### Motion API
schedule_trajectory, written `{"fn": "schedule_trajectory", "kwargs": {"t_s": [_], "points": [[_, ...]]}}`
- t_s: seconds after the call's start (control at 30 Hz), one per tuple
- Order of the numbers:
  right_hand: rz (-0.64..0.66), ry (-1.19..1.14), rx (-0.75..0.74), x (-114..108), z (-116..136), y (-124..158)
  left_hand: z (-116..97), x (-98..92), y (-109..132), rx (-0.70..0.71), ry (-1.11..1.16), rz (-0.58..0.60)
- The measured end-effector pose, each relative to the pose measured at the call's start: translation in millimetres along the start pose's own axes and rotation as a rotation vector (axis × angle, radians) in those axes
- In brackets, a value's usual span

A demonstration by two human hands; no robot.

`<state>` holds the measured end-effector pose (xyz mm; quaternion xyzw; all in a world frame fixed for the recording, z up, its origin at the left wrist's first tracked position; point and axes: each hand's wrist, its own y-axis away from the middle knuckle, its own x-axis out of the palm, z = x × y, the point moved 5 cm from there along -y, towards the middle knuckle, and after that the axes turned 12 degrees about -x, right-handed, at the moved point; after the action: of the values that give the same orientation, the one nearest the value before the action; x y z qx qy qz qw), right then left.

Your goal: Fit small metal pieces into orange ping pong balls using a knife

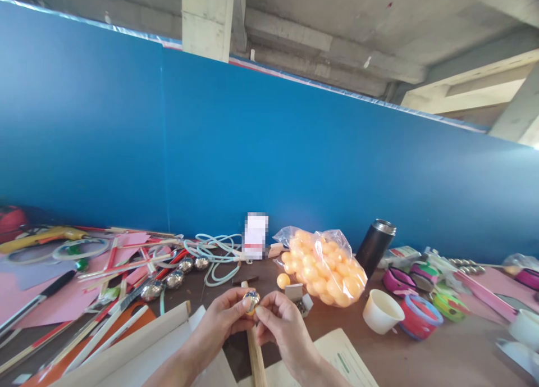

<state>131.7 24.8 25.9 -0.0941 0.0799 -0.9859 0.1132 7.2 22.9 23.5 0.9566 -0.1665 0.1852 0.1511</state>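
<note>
A small shiny silver ball (252, 301) is pinched between the thumb and fingers of my left hand (229, 314). My right hand (280, 322) is closed beside it, thumb and forefinger pressed together at the ball's right edge; what they pinch is too small to make out. Below both hands lies a wooden stick or handle (256, 356). Just behind my right hand stands a small open box (293, 291) with small dark items by it. Farther back rests a clear bag of orange balls (324, 269), with one loose orange ball (283, 281) at its left.
Sticks, pink paper (63, 305) and silver balls (152, 290) crowd the left. A pale cord (219, 246) and a phone (255, 236) lie behind. At right are a black bottle (375, 247), a white cup (382, 312) and a red-blue cup (420, 317). A blue partition (269, 151) borders the table.
</note>
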Motion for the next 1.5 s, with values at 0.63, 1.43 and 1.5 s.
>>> {"fn": "schedule_trajectory", "kwargs": {"t_s": [0.63, 1.43, 1.5], "points": [[0.273, 1.059, 0.044, -0.3, 12.8, 18.9, -5.6, -27.7, -4.9, 0.067, 0.285, -0.158], [0.140, 0.821, -0.211, 10.1, -3.4, 17.7, -8.3, -76.4, -11.1, 0.329, 0.390, -0.551], [0.186, 0.903, -0.166, 12.4, -6.9, 19.2, -9.4, -76.1, -10.0, 0.336, 0.395, -0.561]]}}
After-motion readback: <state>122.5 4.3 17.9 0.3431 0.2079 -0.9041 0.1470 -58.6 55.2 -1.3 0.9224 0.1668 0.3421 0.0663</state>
